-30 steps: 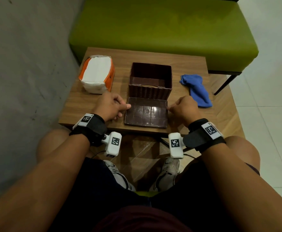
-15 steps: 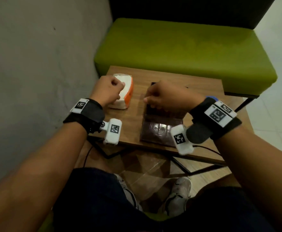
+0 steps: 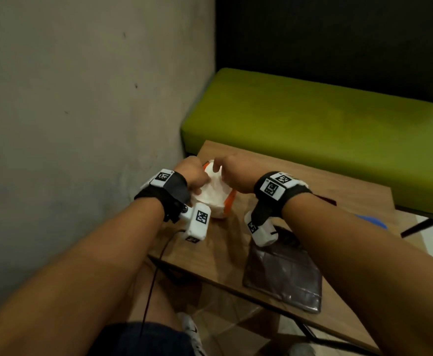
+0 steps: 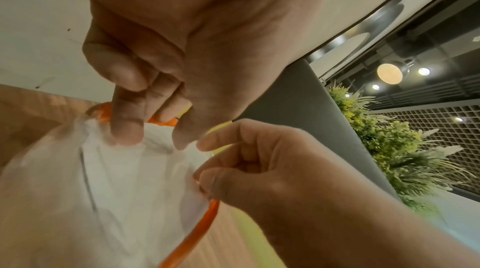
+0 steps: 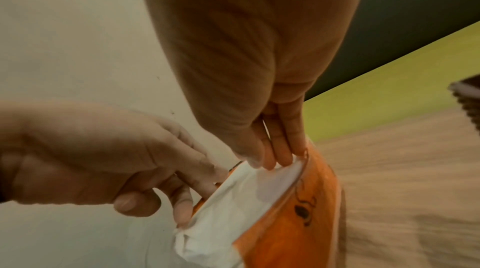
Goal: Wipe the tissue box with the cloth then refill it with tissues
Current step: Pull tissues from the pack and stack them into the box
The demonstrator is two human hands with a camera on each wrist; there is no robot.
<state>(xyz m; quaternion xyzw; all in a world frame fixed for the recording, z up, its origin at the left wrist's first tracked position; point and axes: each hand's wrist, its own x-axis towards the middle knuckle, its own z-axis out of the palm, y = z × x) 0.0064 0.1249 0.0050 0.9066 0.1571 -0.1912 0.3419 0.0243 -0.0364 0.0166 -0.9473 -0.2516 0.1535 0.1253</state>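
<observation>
Orange-sided tissue pack [image 3: 216, 194] sits at the wooden surface's [image 3: 338, 199] left edge, white tissues filling it; wrist views alone show the left hand [image 4: 166, 71] pinching its far rim and the right hand [image 5: 262, 120] pinching the near rim; the head view adds the brown lid [image 3: 284, 276] and a blue cloth [image 3: 372, 220] behind the right forearm.

The left hand [image 4: 161, 63] and right hand [image 4: 259, 161] pinch the orange-edged tissue pack [image 4: 116, 190], apparently by its clear wrapper.
</observation>
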